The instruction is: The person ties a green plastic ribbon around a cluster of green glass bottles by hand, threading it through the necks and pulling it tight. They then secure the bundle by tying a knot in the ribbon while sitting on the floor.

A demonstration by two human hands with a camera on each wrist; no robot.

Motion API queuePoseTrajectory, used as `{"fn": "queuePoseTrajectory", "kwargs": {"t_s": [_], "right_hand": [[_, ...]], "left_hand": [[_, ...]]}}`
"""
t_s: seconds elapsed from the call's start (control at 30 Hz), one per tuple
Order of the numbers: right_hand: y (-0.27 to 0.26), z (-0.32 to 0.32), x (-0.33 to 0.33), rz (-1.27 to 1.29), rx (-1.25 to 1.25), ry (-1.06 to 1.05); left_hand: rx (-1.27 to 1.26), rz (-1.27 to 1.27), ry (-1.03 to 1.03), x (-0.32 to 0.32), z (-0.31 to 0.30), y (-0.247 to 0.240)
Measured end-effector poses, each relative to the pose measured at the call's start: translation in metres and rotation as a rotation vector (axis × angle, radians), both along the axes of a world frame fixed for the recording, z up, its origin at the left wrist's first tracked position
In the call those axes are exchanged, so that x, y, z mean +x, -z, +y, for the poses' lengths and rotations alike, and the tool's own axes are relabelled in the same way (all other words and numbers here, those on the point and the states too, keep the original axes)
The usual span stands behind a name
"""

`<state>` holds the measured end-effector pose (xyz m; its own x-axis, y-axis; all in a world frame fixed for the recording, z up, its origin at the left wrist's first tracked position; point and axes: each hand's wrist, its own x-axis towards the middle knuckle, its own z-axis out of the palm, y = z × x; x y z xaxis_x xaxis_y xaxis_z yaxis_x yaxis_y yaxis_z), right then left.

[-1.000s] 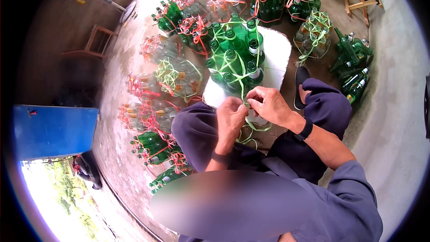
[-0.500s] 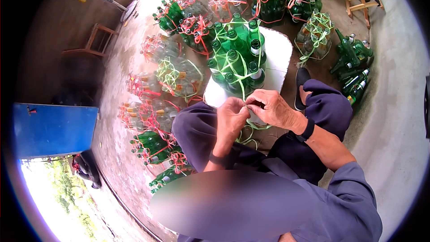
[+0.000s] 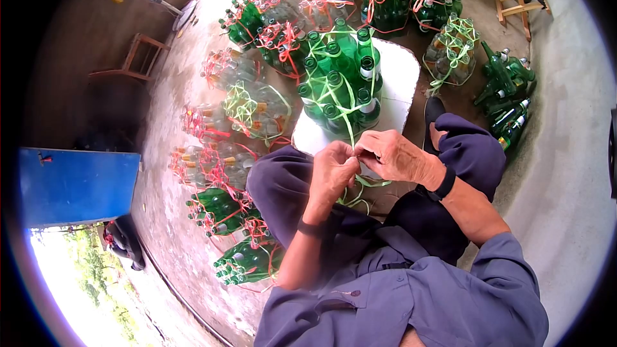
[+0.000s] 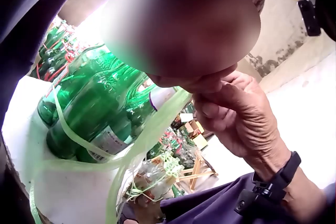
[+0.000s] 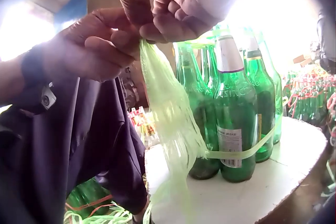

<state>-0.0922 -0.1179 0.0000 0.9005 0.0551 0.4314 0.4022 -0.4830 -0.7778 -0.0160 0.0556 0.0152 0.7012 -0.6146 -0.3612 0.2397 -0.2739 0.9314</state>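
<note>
Several green glass bottles point(image 3: 331, 87) stand in a bundle on a white board point(image 3: 400, 83), with pale green plastic twine laced over their necks. Near the bundle's close side my left hand point(image 3: 331, 170) and right hand point(image 3: 395, 157) meet, each pinching the twine between thumb and fingers. From the fingers a wide strip of the green plastic twine point(image 5: 165, 108) hangs down in the right wrist view. A band of it runs round the lower part of the bottles, across a white label point(image 5: 229, 145). The point where the fingertips meet is partly hidden by the hands.
Bundles of clear and green bottles tied with red twine point(image 3: 279, 42) crowd the floor to the left and behind. A bundle with green twine point(image 3: 453, 51) stands at right, near loose green bottles point(image 3: 508, 90) by the wall. A wooden folding stool point(image 3: 517, 3) is at back right.
Both hands stay together at the twine with small finger movements. The right hand has shifted slightly right and lower, and its fingers have closed in more on the twine. The bottles stay in place.
</note>
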Motion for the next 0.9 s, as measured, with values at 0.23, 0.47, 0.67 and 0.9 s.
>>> {"fn": "queuePoseTrajectory", "kwargs": {"t_s": [0.23, 0.47, 0.67, 0.9], "right_hand": [[0.004, 0.0, 0.003, -0.073, -0.072, -0.005], [0.002, -0.001, 0.005, -0.077, -0.088, 0.004], [-0.004, 0.003, 0.005, -0.127, -0.109, 0.05], [0.005, 0.006, 0.005, -0.13, -0.148, 0.074]], "left_hand": [[-0.028, 0.044, -0.013, -0.003, -0.001, 0.004], [-0.068, 0.118, -0.031, -0.005, -0.004, -0.001], [-0.242, 0.368, -0.151, -0.003, -0.002, 0.015], [-0.327, 0.516, -0.231, -0.004, 0.001, 0.02]]}}
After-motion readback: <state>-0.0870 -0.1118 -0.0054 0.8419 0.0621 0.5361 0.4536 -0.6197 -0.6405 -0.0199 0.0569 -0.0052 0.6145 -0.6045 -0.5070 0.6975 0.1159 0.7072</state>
